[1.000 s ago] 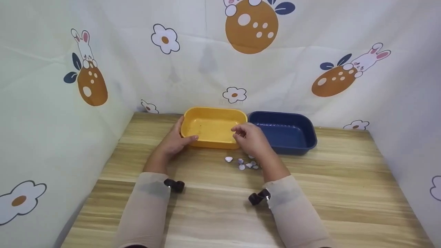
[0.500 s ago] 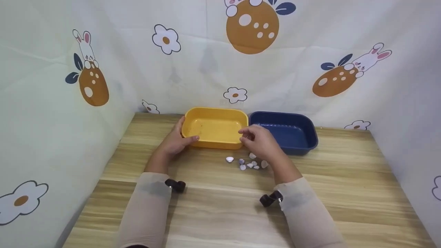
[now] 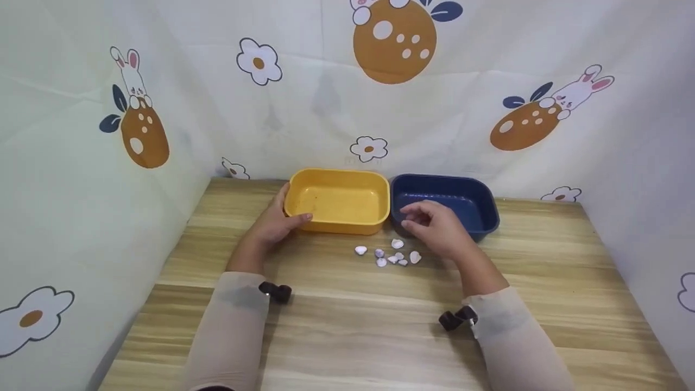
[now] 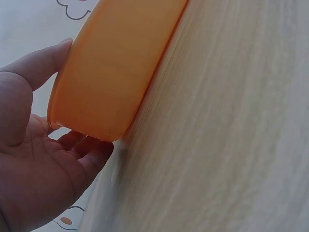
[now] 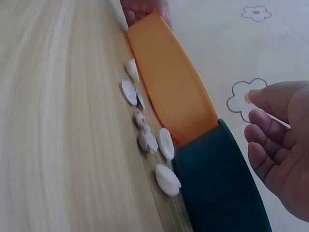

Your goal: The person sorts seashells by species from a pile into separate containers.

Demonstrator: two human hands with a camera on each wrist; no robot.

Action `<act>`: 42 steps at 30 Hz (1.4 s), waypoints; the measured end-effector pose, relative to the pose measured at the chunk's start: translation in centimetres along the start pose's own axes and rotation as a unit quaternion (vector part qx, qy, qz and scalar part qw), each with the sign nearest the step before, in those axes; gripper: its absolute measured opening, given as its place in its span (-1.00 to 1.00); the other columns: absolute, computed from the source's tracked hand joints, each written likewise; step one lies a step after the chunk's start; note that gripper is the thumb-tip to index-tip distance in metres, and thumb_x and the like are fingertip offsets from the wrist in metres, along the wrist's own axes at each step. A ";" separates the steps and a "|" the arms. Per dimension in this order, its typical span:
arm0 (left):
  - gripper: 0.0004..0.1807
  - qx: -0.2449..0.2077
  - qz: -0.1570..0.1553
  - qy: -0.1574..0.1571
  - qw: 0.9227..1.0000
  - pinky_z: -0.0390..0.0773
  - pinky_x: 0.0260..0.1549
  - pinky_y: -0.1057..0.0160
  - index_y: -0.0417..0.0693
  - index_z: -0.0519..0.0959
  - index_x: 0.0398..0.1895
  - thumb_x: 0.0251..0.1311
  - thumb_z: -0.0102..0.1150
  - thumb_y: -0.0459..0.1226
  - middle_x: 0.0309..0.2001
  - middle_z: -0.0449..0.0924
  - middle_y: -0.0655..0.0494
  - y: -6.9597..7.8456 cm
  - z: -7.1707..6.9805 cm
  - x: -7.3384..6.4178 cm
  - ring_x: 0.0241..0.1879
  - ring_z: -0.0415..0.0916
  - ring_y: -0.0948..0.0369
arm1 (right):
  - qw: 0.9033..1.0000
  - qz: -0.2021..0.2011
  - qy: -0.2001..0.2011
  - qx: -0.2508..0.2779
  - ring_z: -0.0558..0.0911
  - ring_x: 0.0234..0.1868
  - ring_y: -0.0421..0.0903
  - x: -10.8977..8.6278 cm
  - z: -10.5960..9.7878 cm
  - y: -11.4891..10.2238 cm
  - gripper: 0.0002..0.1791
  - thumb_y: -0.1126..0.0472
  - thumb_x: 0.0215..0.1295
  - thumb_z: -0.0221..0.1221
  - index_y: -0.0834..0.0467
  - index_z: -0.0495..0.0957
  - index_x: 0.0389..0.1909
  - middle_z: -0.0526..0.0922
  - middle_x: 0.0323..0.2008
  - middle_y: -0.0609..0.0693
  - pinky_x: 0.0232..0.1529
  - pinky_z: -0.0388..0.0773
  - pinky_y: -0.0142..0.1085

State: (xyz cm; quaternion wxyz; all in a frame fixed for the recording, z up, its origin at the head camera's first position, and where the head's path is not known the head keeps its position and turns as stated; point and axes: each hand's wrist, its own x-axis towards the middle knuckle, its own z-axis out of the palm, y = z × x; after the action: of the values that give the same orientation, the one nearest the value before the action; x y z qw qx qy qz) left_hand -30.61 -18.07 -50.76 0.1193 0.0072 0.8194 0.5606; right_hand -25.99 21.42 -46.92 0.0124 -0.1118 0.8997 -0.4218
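Note:
My left hand (image 3: 272,220) grips the left end of the yellow plastic bin (image 3: 347,227), thumb on the front rim and fingers round the side. In the left wrist view the fingertips lie against the bin's lower corner. My right hand (image 3: 438,227) hangs above the front left part of the dark blue bin (image 3: 486,231). Its fingers are loosely curled, and the right wrist view shows nothing between them and the thumb. Several small whitish seashells (image 3: 397,244) lie on the table in front of the two bins. Inside the yellow bin only a few tiny specks show.
Both bins stand side by side at the back of the wood-grain table (image 3: 347,326), against a printed cloth backdrop (image 3: 304,119). Cloth also hangs along the left and right sides. A small black device (image 3: 457,318) is strapped at each wrist.
My right hand has moved right, from the yellow bin's right end to above the blue bin, uncovering more of the shells. The left hand has stayed on the yellow bin.

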 end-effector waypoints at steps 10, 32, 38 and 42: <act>0.31 -0.006 0.000 0.002 1.000 -0.10 0.75 -0.02 0.15 -0.26 0.80 0.23 0.54 -0.08 0.79 -0.19 -0.02 0.0 0.0 0.2 0.75 -0.10 -0.02 | 1.000 -0.006 0.002 -0.002 0.68 -0.08 -0.06 -0.9 -0.8 0.5 -0.70 0.15 0.39 0.42 0.11 0.75 0.09 0.78 -0.10 0.04 -0.03 0.64 -0.32; 0.31 -0.006 -0.015 0.009 1.000 -0.10 0.75 -0.03 0.20 -0.22 0.80 0.21 0.55 -0.03 0.79 -0.18 0.02 0.1 0.2 0.0 0.75 -0.11 0.00 | 0.990 -0.031 -0.118 -0.067 0.71 -0.10 -0.13 -2.8 -2.1 -0.1 -0.64 0.16 0.34 0.44 0.07 0.75 0.14 0.81 -0.11 -0.03 -0.01 0.69 -0.27; 0.28 -0.023 0.000 0.007 1.000 -0.05 0.75 0.00 0.13 -0.21 0.79 0.23 0.54 -0.12 0.78 -0.10 0.00 0.1 0.3 0.0 0.73 -0.02 0.00 | 0.980 -0.055 -0.162 -0.102 0.71 -0.13 -0.15 -3.5 -2.2 0.7 -0.59 0.14 0.29 0.47 0.14 0.75 0.14 0.82 -0.17 -0.05 0.01 0.70 -0.17; 0.28 -0.023 -0.005 0.011 1.000 -0.04 0.74 0.00 0.18 -0.19 0.79 0.22 0.54 -0.12 0.78 -0.09 0.01 0.1 0.2 0.1 0.73 -0.02 0.01 | 0.978 -0.056 -0.166 -0.117 0.74 -0.10 -0.11 -3.7 -2.3 1.5 -0.56 0.14 0.27 0.49 0.16 0.74 0.15 0.83 -0.15 -0.01 0.04 0.71 -0.13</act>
State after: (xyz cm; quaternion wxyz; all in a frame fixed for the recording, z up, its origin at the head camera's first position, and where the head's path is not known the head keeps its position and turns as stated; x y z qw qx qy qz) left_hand -30.66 -17.83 -50.76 0.1133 -0.0063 0.8074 0.5789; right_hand -22.98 24.85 -46.84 0.1247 -0.2312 0.9206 -0.2889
